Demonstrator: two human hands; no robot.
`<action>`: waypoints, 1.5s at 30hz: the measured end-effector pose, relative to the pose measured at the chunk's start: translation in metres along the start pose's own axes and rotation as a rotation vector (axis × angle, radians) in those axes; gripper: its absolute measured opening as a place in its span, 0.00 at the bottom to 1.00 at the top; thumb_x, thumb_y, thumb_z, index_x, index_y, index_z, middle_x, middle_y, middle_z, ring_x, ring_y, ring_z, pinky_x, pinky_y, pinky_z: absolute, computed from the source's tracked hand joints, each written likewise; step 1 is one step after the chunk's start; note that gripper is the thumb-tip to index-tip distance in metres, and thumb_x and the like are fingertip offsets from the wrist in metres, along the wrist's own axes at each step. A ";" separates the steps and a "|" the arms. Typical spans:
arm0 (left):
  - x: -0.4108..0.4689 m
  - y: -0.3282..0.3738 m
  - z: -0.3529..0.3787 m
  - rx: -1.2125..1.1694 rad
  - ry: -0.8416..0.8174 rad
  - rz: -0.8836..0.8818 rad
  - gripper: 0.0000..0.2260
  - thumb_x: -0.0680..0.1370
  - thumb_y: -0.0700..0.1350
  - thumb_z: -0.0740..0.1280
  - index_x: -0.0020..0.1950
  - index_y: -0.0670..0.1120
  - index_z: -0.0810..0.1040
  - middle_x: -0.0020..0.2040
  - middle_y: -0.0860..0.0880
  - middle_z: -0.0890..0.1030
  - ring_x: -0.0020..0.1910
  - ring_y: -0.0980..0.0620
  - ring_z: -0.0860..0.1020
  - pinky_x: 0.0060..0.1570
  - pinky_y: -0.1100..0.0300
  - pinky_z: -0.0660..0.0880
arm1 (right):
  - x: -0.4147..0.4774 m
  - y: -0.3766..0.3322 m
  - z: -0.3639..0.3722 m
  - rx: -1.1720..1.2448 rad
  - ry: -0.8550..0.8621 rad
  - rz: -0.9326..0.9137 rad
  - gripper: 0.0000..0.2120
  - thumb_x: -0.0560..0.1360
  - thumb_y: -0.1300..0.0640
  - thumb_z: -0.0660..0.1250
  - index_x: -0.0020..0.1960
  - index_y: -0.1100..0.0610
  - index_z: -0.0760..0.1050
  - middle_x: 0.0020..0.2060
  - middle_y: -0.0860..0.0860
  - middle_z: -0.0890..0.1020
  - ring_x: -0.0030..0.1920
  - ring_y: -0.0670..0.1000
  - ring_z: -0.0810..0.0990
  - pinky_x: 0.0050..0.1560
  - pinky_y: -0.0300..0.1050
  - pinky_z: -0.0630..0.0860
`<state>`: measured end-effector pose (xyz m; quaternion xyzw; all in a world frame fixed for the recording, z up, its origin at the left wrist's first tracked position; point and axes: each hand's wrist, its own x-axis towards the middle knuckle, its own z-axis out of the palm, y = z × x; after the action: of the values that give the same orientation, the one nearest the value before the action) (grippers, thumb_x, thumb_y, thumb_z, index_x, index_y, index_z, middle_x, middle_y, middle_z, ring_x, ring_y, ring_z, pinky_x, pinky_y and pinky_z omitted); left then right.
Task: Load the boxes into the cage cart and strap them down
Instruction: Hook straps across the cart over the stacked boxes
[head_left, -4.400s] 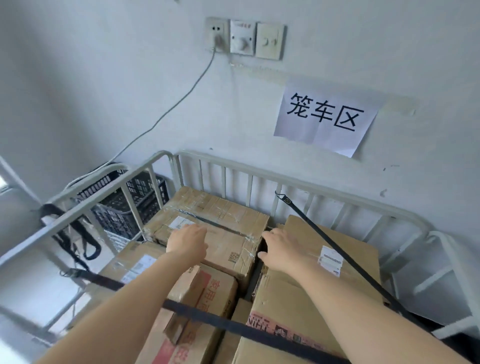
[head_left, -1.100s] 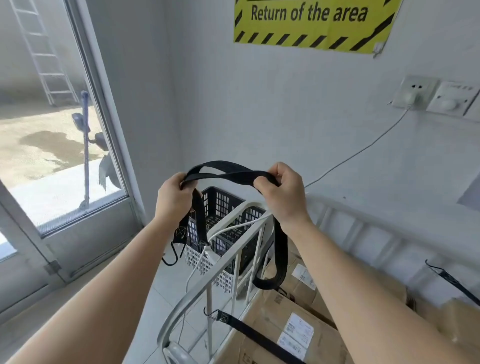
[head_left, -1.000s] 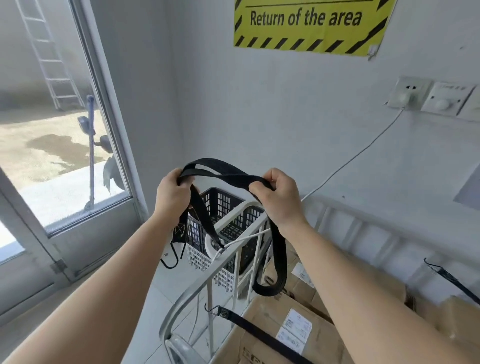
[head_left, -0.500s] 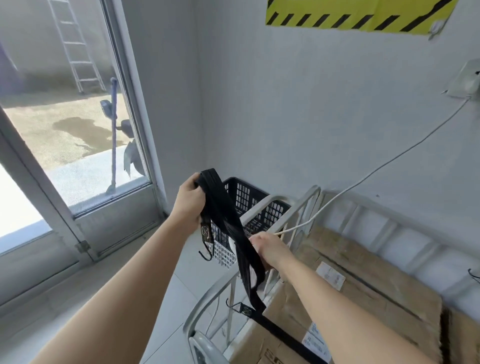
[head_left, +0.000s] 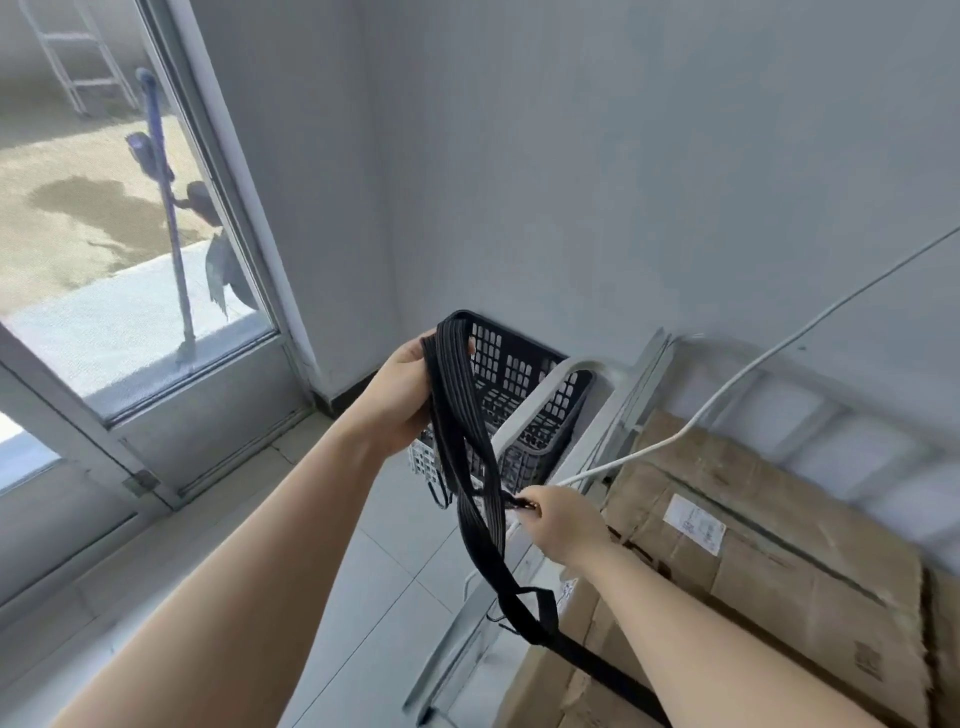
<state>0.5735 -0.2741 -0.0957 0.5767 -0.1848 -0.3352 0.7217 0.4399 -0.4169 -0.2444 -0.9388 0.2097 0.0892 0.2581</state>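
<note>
Now the two hands have come apart. A second ago they held the strap (head_left: 470, 467) stretched level between them at chest height. At this moment the left hand (head_left: 397, 397) is up high, fingers and thumb wrapped round the gathered top of the bundle, while the right hand (head_left: 566, 525) has dropped low and to the side. Its fingers are curled and pinch a single strand where a small dark fitting shows. The yellow sign on the wall has slipped out of sight as the view tipped down.

The strap is black woven webbing, flat and ribbed lengthwise, hanging in several twisted loops from the left hand down to the near rail of the cage cart (head_left: 537, 397). From there a flat black band runs on across the load; I cannot tell whether it is the same piece.

The cart is pale grey metal tubing with rounded corners and upright bars. Inside it the boxes (head_left: 769, 561) lie packed close: brown cardboard, creased and scuffed, taped along the seams, one bearing a white label (head_left: 695, 522).

Just beyond the cart's corner sits a black plastic basket (head_left: 519, 364) with a square lattice wall. A thin white cable (head_left: 737, 382) slants down the wall and over the cart. Smooth pale tiles cover the floor (head_left: 384, 566) below a grey-framed window (head_left: 104, 218).
</note>
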 end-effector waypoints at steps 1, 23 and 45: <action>0.004 -0.003 -0.001 0.024 -0.004 -0.013 0.12 0.82 0.34 0.57 0.42 0.42 0.76 0.29 0.51 0.78 0.26 0.55 0.75 0.27 0.64 0.74 | -0.002 0.004 -0.002 -0.083 0.044 -0.009 0.14 0.81 0.52 0.56 0.37 0.51 0.66 0.29 0.46 0.71 0.35 0.52 0.73 0.28 0.44 0.61; -0.039 -0.022 0.186 1.044 -0.424 0.145 0.07 0.77 0.41 0.65 0.45 0.48 0.83 0.31 0.53 0.81 0.27 0.62 0.76 0.32 0.66 0.74 | -0.165 0.109 -0.128 1.110 0.954 0.557 0.15 0.79 0.67 0.61 0.62 0.52 0.71 0.46 0.54 0.81 0.41 0.52 0.81 0.37 0.44 0.79; -0.159 -0.116 0.472 0.338 -0.612 -0.287 0.15 0.78 0.32 0.52 0.55 0.36 0.78 0.48 0.37 0.84 0.50 0.40 0.82 0.55 0.50 0.77 | -0.471 0.332 -0.222 1.505 1.180 0.642 0.07 0.80 0.65 0.61 0.45 0.57 0.71 0.39 0.55 0.76 0.34 0.50 0.75 0.28 0.40 0.75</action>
<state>0.1219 -0.5104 -0.0617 0.5811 -0.3619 -0.5543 0.4734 -0.1150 -0.6281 -0.0740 -0.3253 0.5488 -0.4798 0.6023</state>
